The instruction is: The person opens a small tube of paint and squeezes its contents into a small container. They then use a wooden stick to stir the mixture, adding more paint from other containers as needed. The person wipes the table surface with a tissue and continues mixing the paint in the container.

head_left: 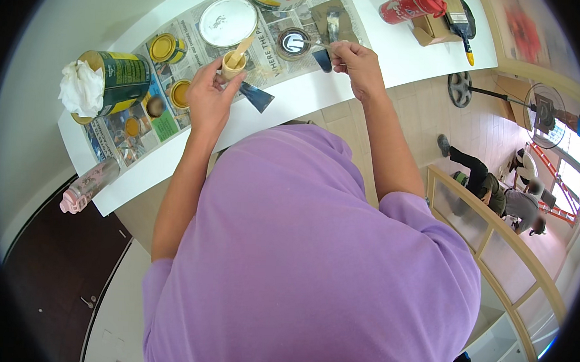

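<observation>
My left hand [209,96] holds a small cream cup [233,69] with a pale wooden stick [244,44] standing in it, beside a blue scraper [259,97]. My right hand [358,69] pinches a thin stick-like tool [322,44] that reaches over a small open dark tin [291,45]; its far tip is hard to make out. A second dark scraper blade [322,61] is below that tool. A metal scraper [333,24] lies behind on a brown sheet. A round white lid [227,20] rests on newspaper [272,70] near the cup.
The white counter [405,56] holds yellow tins [166,48], a green can with crumpled paper [123,83], a pink bottle [89,185], a red bottle [404,8] and a brush [463,33]. Right, beyond a wooden frame [507,236], are a fan [542,114], people [515,204] and a ladder [558,180].
</observation>
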Tool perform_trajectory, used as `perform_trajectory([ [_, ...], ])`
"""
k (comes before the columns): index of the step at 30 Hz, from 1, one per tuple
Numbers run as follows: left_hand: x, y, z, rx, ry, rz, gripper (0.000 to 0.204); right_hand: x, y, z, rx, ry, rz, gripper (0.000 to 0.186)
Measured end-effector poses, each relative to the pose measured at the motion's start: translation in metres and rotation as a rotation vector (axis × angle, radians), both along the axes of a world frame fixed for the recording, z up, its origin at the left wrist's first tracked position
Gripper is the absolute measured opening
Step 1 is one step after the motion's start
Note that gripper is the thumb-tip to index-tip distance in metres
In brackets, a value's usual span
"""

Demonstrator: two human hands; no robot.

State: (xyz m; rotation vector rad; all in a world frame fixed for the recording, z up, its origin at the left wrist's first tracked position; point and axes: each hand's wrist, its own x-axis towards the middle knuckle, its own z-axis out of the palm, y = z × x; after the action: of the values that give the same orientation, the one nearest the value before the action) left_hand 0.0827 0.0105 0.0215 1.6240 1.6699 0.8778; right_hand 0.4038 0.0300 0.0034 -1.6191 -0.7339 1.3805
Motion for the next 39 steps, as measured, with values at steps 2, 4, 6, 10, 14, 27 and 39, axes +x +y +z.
perform_trajectory([
  [2,0.008,0.008,-0.003,0.014,-0.013,-0.033,0.056,0.003,-0.003,-0.001,-0.044,0.088,-0.031,0.023],
  [4,0.018,0.015,-0.008,0.046,-0.026,-0.067,0.056,0.006,-0.005,0.001,-0.067,0.171,-0.053,0.023],
  [6,0.025,0.024,-0.016,0.054,-0.022,-0.097,0.056,0.008,-0.008,0.006,-0.068,0.246,-0.068,0.023],
  [10,0.04,0.033,-0.016,-0.004,0.018,-0.131,0.053,0.008,-0.017,0.031,-0.021,0.314,-0.057,0.022],
  [14,0.048,0.03,-0.014,-0.015,-0.056,-0.165,0.051,-0.011,-0.026,0.058,0.066,0.206,-0.015,0.021],
  [27,0.049,0.019,-0.012,0.133,-0.231,-0.211,0.051,-0.053,-0.044,0.081,0.465,-0.446,0.15,0.017],
  [39,0.047,0.013,-0.009,0.137,-0.232,-0.196,0.05,-0.059,-0.043,0.076,0.72,-0.703,0.248,0.015],
])
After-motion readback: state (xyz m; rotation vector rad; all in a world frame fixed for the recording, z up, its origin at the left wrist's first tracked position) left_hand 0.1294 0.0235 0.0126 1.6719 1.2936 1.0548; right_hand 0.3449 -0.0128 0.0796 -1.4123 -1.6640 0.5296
